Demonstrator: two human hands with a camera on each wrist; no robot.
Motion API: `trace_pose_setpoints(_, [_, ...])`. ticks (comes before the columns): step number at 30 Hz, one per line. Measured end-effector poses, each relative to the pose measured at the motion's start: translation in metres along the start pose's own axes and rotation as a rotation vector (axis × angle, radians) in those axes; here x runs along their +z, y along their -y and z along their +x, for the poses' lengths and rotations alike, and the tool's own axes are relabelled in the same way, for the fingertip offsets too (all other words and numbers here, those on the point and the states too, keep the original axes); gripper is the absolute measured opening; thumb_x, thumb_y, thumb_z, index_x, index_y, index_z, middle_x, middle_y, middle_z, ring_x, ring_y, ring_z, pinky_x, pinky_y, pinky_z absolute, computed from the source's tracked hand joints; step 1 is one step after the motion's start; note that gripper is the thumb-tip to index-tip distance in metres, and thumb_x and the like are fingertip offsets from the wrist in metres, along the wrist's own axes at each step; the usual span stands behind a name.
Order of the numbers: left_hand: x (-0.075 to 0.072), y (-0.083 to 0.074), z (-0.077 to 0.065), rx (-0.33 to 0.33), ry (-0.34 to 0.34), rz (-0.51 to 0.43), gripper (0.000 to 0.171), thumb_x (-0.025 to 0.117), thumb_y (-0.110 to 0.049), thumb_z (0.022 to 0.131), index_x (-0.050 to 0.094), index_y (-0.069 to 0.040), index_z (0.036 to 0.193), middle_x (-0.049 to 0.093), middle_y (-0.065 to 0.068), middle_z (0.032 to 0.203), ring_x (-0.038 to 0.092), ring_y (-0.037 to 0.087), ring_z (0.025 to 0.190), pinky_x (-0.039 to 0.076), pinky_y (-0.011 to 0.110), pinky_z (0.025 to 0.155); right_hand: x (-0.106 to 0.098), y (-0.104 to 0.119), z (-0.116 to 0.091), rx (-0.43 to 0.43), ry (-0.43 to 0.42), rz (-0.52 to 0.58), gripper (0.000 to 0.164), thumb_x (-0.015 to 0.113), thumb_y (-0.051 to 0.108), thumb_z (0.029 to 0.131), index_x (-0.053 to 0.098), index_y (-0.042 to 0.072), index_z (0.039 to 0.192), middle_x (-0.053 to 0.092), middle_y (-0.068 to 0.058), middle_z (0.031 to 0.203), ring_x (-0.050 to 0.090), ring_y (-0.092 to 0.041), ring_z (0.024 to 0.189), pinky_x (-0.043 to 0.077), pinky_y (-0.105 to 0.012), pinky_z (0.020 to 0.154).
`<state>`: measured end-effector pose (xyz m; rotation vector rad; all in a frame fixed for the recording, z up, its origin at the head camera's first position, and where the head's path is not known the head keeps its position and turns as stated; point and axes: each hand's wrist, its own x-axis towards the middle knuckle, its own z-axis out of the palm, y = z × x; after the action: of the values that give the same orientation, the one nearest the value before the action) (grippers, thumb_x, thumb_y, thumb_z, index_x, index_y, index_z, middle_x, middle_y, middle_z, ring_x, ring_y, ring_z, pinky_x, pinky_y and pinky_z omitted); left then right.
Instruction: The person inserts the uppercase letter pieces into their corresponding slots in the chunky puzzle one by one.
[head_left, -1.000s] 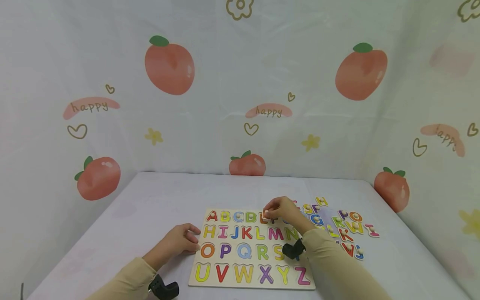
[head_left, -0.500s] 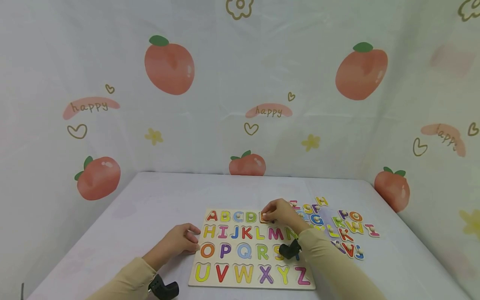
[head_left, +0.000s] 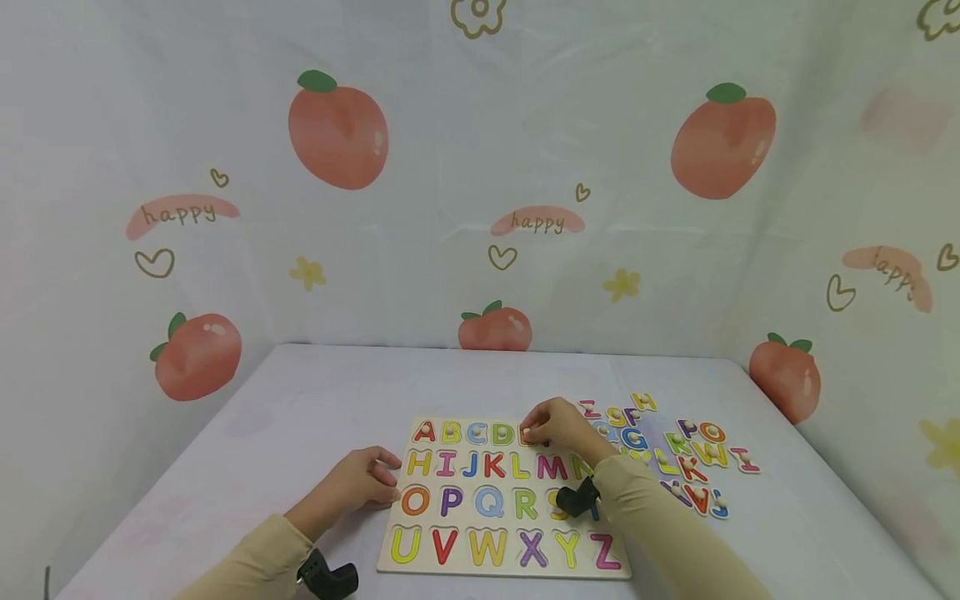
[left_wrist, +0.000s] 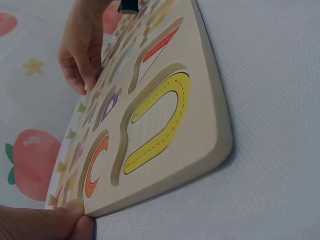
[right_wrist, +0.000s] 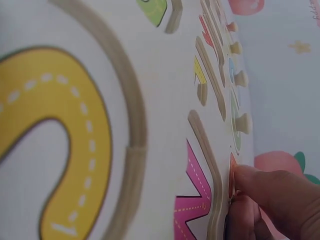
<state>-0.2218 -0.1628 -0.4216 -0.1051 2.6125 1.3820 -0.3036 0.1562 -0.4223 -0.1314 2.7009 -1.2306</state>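
A wooden alphabet puzzle board lies flat on the table. My left hand holds its left edge; in the left wrist view the thumb lies on the rim with a finger just below. At the top row my right hand pinches an orange-red letter E piece at the E slot, just right of the D. The fingers hide most of this piece. Knobbed letters A, B, C and D sit in their slots. The lower rows show printed letters in recesses.
Loose knobbed letters lie right of the board, among them an H, an O, a K, a V and an I. A fruit-printed white curtain rises behind the table.
My right hand has shifted slightly left and lowered the E piece at its slot, its fingers now closer over it. My left hand stays at the board's edge.
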Motion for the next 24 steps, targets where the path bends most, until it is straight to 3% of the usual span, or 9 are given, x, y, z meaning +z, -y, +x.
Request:
trace_pose_setpoints(15, [-0.001,-0.002,0.000,-0.025,0.019,-0.012,0.041,0.078,0.002,0.073,0.060,0.002,0.110,0.059,0.008,0.080,0.058,0.016,0.067,0.054,0.028,0.062,-0.005,0.005,-0.006,-0.013,-0.007,0.007,0.011,0.077,0.010,0.080,0.069,0.008,0.088,0.063,-0.003,0.080,0.057,-0.014,0.069,0.046,-0.023,0.060])
trace_pose_setpoints(24, [-0.001,-0.001,-0.001,-0.017,0.006,0.014,0.041,0.078,0.001,0.073,0.061,0.000,0.110,0.059,0.007,0.080,0.057,0.016,0.068,0.053,0.027,0.062,-0.035,0.010,-0.016,-0.067,-0.056,0.033,0.021,0.074,0.012,0.084,0.070,0.004,0.102,0.064,-0.005,0.089,0.058,-0.017,0.080,0.051,-0.032,0.075])
